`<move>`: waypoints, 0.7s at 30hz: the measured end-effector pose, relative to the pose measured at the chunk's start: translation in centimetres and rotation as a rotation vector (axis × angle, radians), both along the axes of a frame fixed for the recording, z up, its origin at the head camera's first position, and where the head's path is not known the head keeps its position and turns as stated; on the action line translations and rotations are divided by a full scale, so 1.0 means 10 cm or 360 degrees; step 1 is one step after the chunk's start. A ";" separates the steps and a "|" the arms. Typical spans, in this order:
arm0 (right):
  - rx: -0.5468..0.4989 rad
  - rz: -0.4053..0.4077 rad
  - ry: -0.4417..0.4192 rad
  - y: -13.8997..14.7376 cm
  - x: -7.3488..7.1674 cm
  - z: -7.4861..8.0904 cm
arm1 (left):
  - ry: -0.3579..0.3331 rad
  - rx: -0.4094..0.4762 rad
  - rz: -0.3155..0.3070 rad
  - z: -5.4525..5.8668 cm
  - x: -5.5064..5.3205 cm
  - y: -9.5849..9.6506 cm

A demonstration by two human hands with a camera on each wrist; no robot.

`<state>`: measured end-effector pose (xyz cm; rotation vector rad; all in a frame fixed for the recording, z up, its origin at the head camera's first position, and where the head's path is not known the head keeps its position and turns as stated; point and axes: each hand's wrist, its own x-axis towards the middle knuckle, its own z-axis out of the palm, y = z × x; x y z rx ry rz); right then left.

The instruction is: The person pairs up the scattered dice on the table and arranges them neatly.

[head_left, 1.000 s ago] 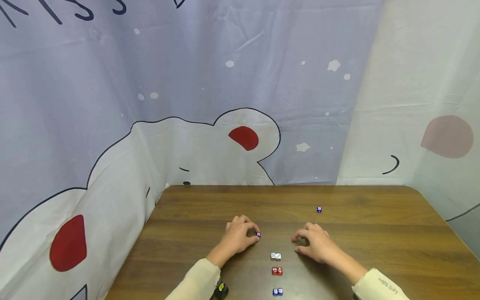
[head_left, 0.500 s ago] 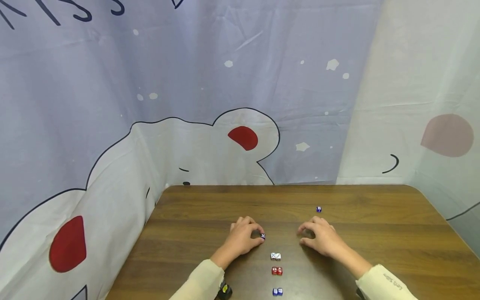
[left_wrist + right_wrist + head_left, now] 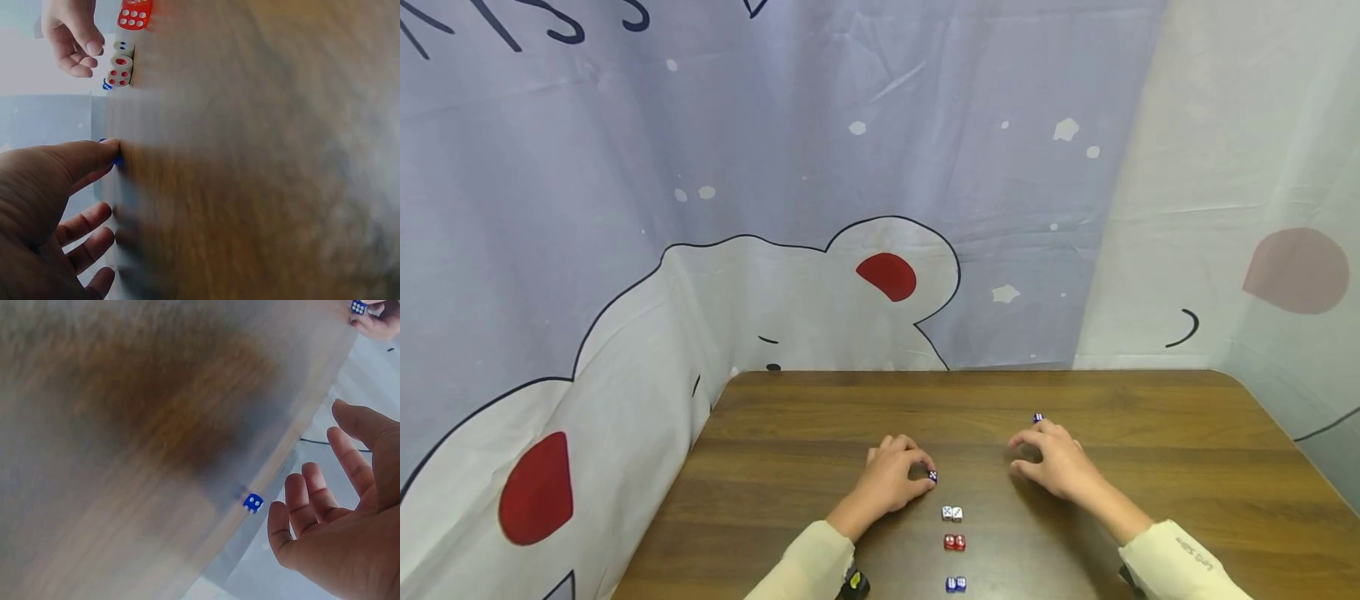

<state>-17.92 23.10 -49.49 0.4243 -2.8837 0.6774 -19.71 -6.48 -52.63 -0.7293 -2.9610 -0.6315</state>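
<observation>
My left hand [image 3: 889, 479] pinches a blue die [image 3: 932, 477] between thumb and forefinger, close over the wooden table. The right wrist view shows white pips on this held die [image 3: 358, 307]. To the right, my right hand [image 3: 1057, 463] is relaxed with thumb and forefinger apart and nothing between them. Just beyond its knuckles lies a single blue die [image 3: 1038, 417], partly covered by the hand in the head view. Nearer me is a column of paired dice: white dice [image 3: 952, 513], then red dice [image 3: 954, 542], then blue dice [image 3: 956, 584].
The brown wooden table [image 3: 775, 408] runs back to a printed cloth curtain [image 3: 775, 308] that hangs behind it and along the sides. A black device [image 3: 855, 583] is strapped at the left wrist.
My left hand has carried the blue die a little rightward, to just behind the white pair. My right hand has moved right and away from me, closer to the lone blue die.
</observation>
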 end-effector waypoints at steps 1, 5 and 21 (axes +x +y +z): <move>-0.0007 -0.0003 0.0002 0.02 -0.01 0.00 | -0.0002 -0.0002 -0.0001 0.00 0.00 0.01; -0.0033 -0.0029 0.0023 0.09 -0.05 0.00 | -0.0007 -0.0002 0.0001 -0.02 0.02 0.04; -0.0161 -0.0115 0.0019 0.34 -0.21 -0.06 | -0.0016 -0.0001 -0.0023 0.01 0.05 0.15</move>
